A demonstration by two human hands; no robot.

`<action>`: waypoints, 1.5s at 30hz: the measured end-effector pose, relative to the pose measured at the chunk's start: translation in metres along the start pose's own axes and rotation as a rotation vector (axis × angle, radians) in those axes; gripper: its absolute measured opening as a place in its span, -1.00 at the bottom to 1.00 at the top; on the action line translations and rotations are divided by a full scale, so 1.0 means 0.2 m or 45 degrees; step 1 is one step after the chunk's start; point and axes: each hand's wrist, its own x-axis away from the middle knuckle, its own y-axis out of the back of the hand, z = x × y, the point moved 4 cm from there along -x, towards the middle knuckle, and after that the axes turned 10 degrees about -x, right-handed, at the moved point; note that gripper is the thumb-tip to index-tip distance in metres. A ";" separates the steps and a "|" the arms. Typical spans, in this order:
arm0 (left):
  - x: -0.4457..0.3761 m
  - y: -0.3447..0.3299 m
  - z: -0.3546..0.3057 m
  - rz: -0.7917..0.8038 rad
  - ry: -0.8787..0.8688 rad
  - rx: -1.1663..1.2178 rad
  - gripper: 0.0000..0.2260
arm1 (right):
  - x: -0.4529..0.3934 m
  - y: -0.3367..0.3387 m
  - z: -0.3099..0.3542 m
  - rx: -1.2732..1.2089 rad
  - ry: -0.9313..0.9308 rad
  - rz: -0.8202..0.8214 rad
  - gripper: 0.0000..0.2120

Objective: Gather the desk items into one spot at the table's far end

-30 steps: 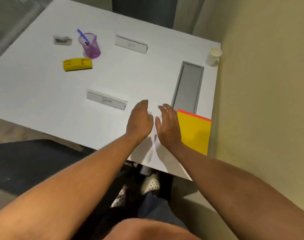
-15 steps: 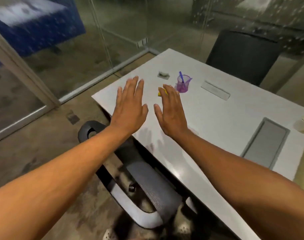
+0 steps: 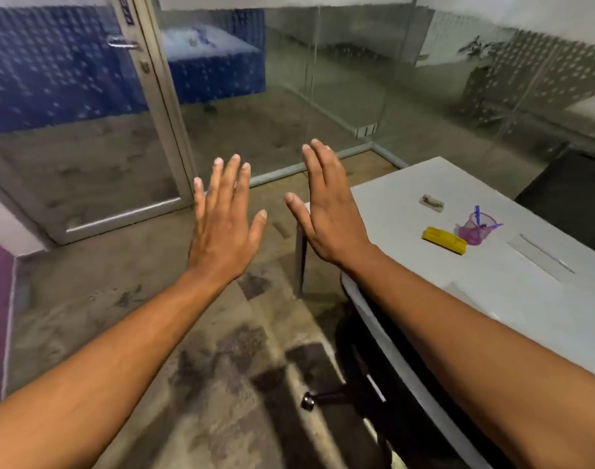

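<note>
Status: no item in hand yet; gathering not begun, judging by the layout.

Hands: left hand is raised flat, fingers straight and spread wide, holding nothing, over the floor to the left of the table. Right hand is also flat w/ fingers straight and close together, holding nothing, in front of the table's near-left corner. Neither hand touches anything.

Items on table:
- Yellow block: lies flat, just beside the cup, on its near-left side.
- Purple cup: see-through, w/ a blue pen standing in it. Whether cup and block touch: cannot tell.
- Small grey item: lies farther left, apart from block and cup. Too small to identify.
- Long clear strip: lies flat to the right of the cup, near but apart.

Step in hand (judgement): approach phase. The view is turned mostly to the floor and glass wall, w/ the table at right.

Next move (judgement): turn toward the table, bring one hand down on the nearest item, prob. the block, and close fingers round it. Pick a single spot at the far end, then carry each item there.

Caution: cup looks light and top-loaded by the pen; grip it low on the body to avoid tipping. Strip is thin and flat; likely needs an edge pinch.
</note>
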 end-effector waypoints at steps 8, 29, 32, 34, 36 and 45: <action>0.20 0.14 0.77 0.043 0.214 -0.227 -0.33 | -0.26 -0.72 0.41 0.090 0.111 0.283 -0.30; -0.20 -0.74 1.84 0.328 0.204 -0.405 -0.26 | -0.84 -2.03 0.06 0.111 -0.117 0.647 -0.28; -0.41 -0.87 1.96 0.363 0.201 -0.433 -0.25 | -1.04 -2.15 -0.06 0.114 -0.154 0.653 -0.28; -0.55 -0.95 2.05 0.360 0.185 -0.421 -0.26 | -1.17 -2.21 -0.13 0.117 -0.185 0.606 -0.28; -0.70 -1.05 2.11 0.339 0.133 -0.404 -0.26 | -1.30 -2.26 -0.20 0.133 -0.193 0.567 -0.28; -1.52 -1.70 2.31 0.313 -0.087 -0.156 -0.27 | -1.85 -2.53 -0.70 0.316 -0.432 0.477 -0.30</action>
